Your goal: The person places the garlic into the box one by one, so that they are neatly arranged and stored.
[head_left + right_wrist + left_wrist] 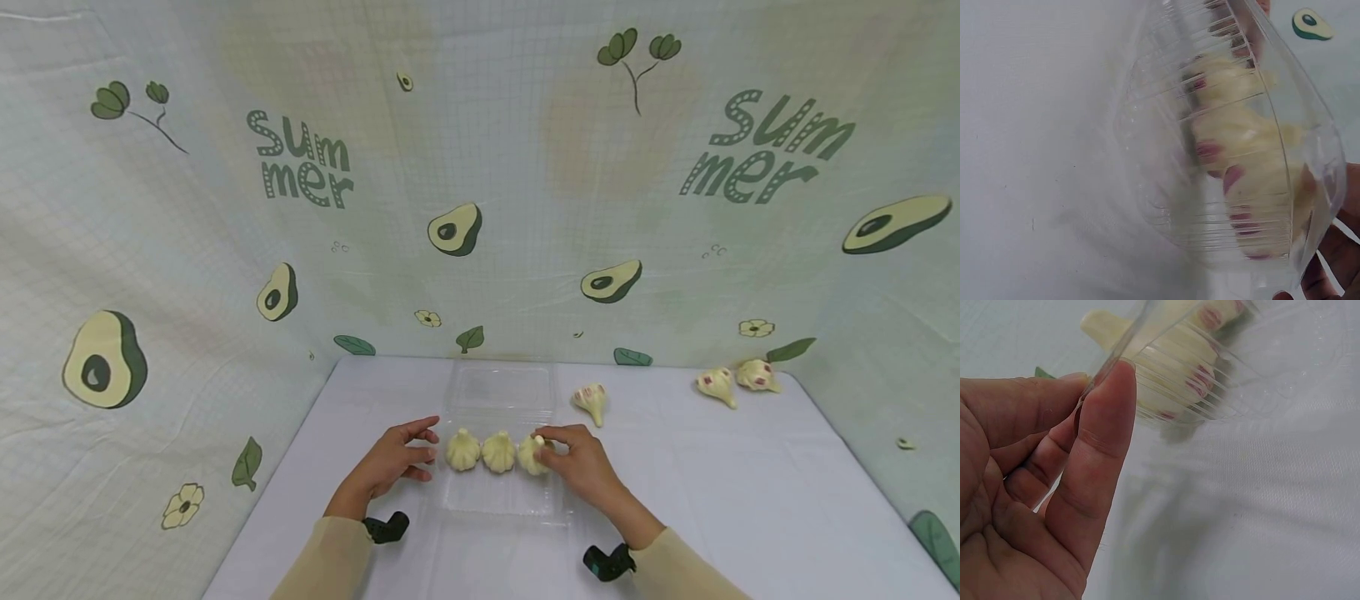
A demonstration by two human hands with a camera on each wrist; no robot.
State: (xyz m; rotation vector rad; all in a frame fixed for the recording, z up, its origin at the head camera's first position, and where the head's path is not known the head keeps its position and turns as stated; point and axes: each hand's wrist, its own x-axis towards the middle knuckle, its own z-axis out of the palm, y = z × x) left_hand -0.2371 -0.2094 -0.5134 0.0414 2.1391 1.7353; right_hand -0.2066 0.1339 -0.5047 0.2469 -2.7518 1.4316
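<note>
A clear plastic clamshell box (495,500) lies open on the table, its lid (502,388) folded back. Three garlic bulbs stand in a row inside: a left one (463,451), a middle one (498,453) and a right one (529,456). At the box's left side, my left hand (386,460) pinches the thin rim between thumb and finger, as the left wrist view shows. My right hand (585,467) reaches over the right side, thumb and fingers round the right bulb. In the right wrist view, purple-marked bulbs (1241,134) show through the ribbed wall.
Just beyond the box's right side lies a loose garlic bulb (591,402). Two more, one bulb (717,386) beside another bulb (756,376), lie at the table's back right corner. A printed cloth (517,167) hangs behind the white table (697,492).
</note>
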